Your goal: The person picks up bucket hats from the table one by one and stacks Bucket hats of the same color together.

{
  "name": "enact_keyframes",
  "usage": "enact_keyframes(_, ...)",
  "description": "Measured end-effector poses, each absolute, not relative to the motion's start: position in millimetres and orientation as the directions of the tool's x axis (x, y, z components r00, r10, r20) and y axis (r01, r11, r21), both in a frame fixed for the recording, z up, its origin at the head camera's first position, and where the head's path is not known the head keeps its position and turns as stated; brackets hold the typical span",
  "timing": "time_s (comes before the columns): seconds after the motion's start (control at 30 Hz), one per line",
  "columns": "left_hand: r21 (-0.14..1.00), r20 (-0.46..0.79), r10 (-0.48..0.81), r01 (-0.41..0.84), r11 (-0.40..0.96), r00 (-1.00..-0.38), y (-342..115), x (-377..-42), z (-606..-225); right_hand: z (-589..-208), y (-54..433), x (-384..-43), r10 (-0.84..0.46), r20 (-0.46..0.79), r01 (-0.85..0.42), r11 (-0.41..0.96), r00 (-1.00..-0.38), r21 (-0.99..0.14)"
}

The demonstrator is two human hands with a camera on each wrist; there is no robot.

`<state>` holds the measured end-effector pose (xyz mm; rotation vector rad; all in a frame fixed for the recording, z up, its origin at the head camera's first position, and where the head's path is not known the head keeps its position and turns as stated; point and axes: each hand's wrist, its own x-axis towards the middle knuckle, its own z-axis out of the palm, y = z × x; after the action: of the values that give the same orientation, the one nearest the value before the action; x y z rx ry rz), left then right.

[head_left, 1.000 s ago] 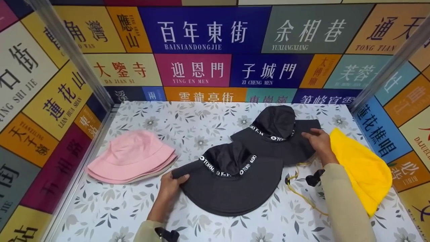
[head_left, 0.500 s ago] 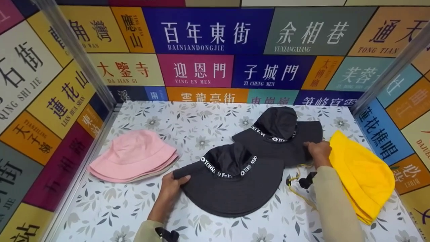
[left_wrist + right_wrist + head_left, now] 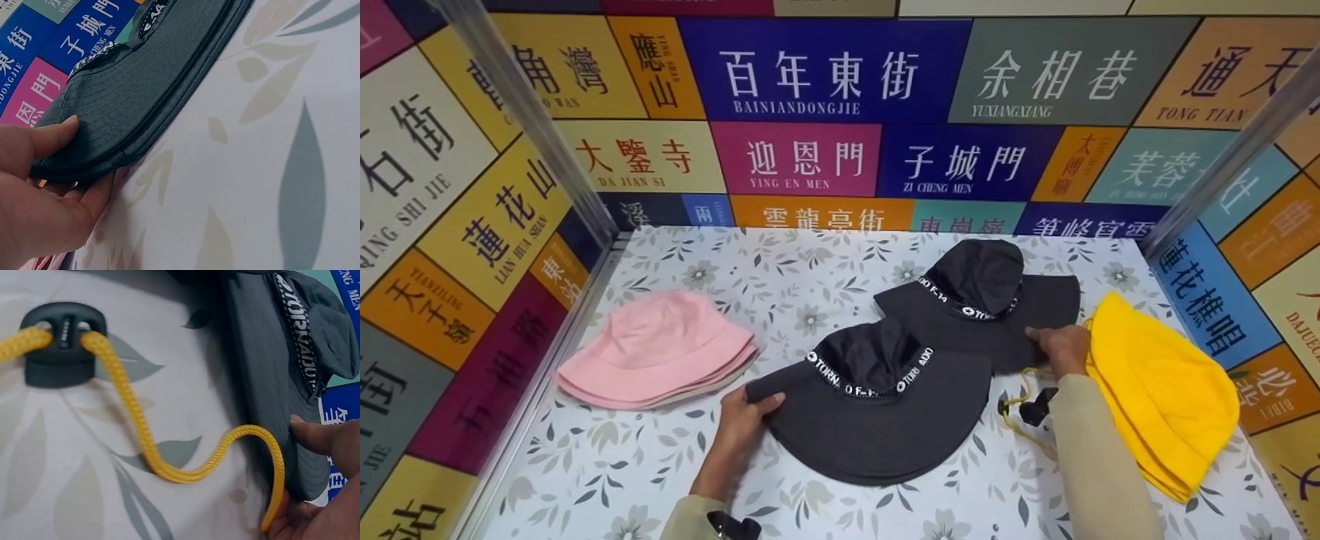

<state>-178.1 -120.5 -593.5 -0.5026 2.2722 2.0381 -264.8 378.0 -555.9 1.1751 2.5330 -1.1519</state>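
Note:
In the head view, a dark grey bucket hat (image 3: 877,439) with a white-lettered band lies in the middle of the table. My left hand (image 3: 741,412) grips its left brim, thumb on top; the left wrist view shows the fingers (image 3: 98,197) beneath the brim. Behind it and to the right lies a second dark hat (image 3: 975,277) of the same kind. My right hand (image 3: 1065,351) pinches that hat's right brim, thumb above. From this brim, in the right wrist view, runs a yellow cord (image 3: 135,422) with a black cord stopper (image 3: 64,346), both on the table.
A stack of pink bucket hats (image 3: 660,345) sits at the left, with a paler brim under it. Yellow hats (image 3: 1170,397) lie stacked beside my right forearm. Sign-covered panels (image 3: 795,157) enclose the back and sides of the floral table (image 3: 780,262).
My right hand has moved down and left along the rear hat's brim, and its fingers have closed on the edge. My left hand keeps its hold on the front hat.

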Motion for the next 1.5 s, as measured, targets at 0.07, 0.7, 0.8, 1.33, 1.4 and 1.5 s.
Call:
enact_keyframes(0.07,0.959,-0.257,-0.21,-0.276,0.067,-0.943,-121,-179,-594,-556,378,-264,0.586,-0.401,0.679,0.39,-0.704,-0.623)
enact_keyframes(0.7,0.954,-0.286,-0.147,-0.296,0.05,-0.947,-117,-179,-593,-562,401,-257,0.482,-0.545,0.565,-0.119,-0.686,-0.816)
enact_keyframes(0.8,0.952,-0.3,-0.135,-0.306,0.024,-0.944,-116,-178,-593,-557,403,-257,0.485,-0.527,0.512,-0.177,-0.698,-0.84)
enact_keyframes(1.33,0.927,-0.291,-0.152,-0.318,0.198,-0.945,-125,-178,-597,-544,400,-259,0.57,-0.5,0.36,-0.348,-0.652,-0.866)
enact_keyframes(1.4,0.921,-0.282,-0.162,-0.314,0.231,-0.946,-126,-179,-597,-543,400,-260,0.568,-0.504,0.342,-0.374,-0.65,-0.862)
enact_keyframes(1.5,0.928,-0.301,-0.152,-0.325,0.18,-0.942,-126,-178,-598,-540,398,-259,0.566,-0.507,0.297,-0.426,-0.65,-0.855)
